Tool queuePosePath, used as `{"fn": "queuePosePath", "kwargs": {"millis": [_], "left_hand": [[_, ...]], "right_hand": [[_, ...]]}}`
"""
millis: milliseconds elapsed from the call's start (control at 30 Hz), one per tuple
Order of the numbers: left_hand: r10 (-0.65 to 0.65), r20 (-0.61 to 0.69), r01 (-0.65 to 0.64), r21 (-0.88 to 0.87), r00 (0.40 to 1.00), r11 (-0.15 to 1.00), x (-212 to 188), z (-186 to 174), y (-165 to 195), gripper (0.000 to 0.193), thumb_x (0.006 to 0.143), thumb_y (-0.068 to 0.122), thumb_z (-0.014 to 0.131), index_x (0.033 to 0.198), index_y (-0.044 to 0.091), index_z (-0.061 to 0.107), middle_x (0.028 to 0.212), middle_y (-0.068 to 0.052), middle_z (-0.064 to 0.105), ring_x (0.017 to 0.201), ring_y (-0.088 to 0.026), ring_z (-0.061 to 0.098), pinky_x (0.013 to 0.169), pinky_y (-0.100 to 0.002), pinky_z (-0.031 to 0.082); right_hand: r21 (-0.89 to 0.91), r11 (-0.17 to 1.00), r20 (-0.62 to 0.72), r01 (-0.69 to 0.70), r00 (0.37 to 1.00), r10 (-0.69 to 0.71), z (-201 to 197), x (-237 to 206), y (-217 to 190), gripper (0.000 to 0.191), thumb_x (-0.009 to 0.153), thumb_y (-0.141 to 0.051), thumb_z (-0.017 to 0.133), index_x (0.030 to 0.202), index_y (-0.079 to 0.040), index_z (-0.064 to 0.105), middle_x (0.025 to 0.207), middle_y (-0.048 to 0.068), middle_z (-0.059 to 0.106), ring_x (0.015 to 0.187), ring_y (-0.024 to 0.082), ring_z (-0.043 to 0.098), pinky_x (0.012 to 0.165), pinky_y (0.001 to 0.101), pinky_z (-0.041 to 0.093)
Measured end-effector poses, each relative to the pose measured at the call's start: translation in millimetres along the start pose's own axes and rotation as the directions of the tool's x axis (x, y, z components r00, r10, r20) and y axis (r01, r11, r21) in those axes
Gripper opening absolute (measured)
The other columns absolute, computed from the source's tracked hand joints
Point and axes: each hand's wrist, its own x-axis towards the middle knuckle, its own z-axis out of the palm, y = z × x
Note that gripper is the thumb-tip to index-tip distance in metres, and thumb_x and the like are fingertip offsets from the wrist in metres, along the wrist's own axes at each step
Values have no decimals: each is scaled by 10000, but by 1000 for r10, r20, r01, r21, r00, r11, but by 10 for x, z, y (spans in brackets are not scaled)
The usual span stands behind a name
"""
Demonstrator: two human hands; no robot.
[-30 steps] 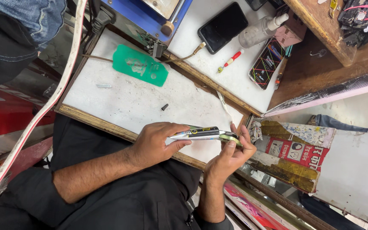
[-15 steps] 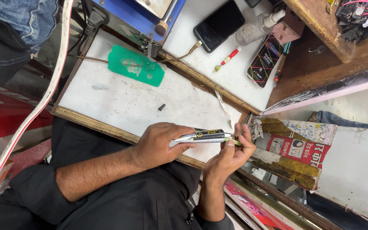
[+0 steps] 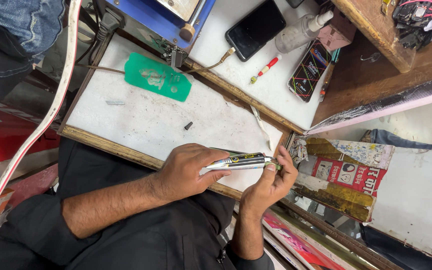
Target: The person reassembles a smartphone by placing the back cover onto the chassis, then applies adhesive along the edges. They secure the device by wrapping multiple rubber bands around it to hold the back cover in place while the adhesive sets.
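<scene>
The person holds a slim silver tube — pen-like, with a dark band and a green tip — level above the near edge of a white work board. The left hand is curled shut around the tube's blunt end, thumb under it and fingers wrapped over the top. The right hand closes on the green tip, thumb and forefinger pinched tight against it; whether a cap is on cannot be told.

On the board lie a green plastic card, a small black bit and a thin grey strip, all well apart from the hands. A pale sliver rests near the board's right edge.

On the further white surface sit a black phone with a cable plugged in, a red-handled screwdriver, a second phone with a striped back and 1 translucent squeeze bottle lying tilted — its contents cannot be made out. A blue machine stands at the board's far edge.
</scene>
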Motion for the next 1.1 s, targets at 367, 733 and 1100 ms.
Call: {"fn": "queuePosePath", "kwargs": {"millis": [367, 733, 1100], "left_hand": [[-27, 13, 26, 22, 1000, 999, 1, 27, 19, 368, 852, 252, 852, 1108, 43, 691, 945, -117, 760, 848, -299, 748, 747, -411, 578], [-13, -4, 13, 18, 1000, 1000, -25, 4, 29, 358, 868, 241, 844, 1107, 30, 682, 950, -117, 755, 859, -294, 752, 779, -409, 588], [-4, 20, 4, 23, 1000, 1000, 1, 40, 25, 352, 878, 249, 835, 1110, 32, 684, 937, -110, 758, 859, -286, 755, 773, -408, 582]], "right_hand": [[-46, 997, 0, 63, 998, -63, 30, -34, 3, 140, 1074, -63, 518, 1207, -18, 508, 1439, 218, 555, 1408, 299, 513, 1217, 467, 410], [-102, 992, -4, 75, 997, -76, 23, -28, -20, 170, 1069, -46, 491, 1230, 5, 507, 1373, 213, 594, 1390, 299, 534, 1240, 478, 397], [-138, 986, 17, 94, 996, -93, -4, -26, 13, 192, 1077, -53, 481, 1254, 12, 517, 1373, 221, 589, 1381, 298, 542, 1216, 466, 433]]}}
